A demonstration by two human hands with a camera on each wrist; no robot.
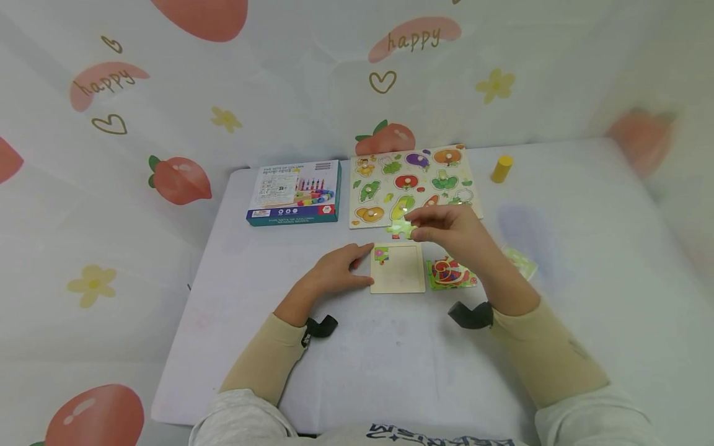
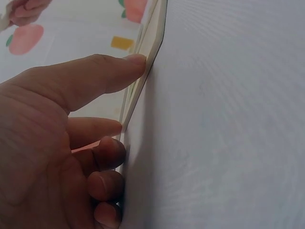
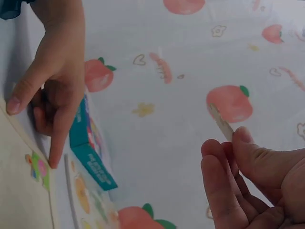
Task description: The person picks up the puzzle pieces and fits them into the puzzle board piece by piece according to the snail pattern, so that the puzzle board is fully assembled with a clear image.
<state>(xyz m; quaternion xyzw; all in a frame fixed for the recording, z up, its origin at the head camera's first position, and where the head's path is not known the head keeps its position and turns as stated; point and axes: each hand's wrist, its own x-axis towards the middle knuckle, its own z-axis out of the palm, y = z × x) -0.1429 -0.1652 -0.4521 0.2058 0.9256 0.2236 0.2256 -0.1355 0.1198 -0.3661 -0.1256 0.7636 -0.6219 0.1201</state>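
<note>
My right hand (image 1: 454, 232) pinches a light green jigsaw piece (image 1: 400, 229) between thumb and fingers, raised above the far side of a square wooden puzzle tray (image 1: 404, 275). From the right wrist view the piece (image 3: 220, 121) shows edge-on. One green and pink jigsaw piece (image 1: 381, 254) lies in the tray's far left corner. Along the tray's left edge rests my left hand (image 1: 340, 269), index finger at the far corner and thumb at the near one. The left wrist view shows the thumb (image 2: 114, 76) touching the tray's side, with the other fingertips curled near the table.
Colourful jigsaw pieces (image 1: 450, 274) lie right of the tray. More pale green pieces (image 1: 520, 263) are partly hidden by my right forearm. Behind stand a vegetable peg puzzle board (image 1: 382, 179), a flat toy box (image 1: 292, 193) and a yellow cylinder (image 1: 501, 169).
</note>
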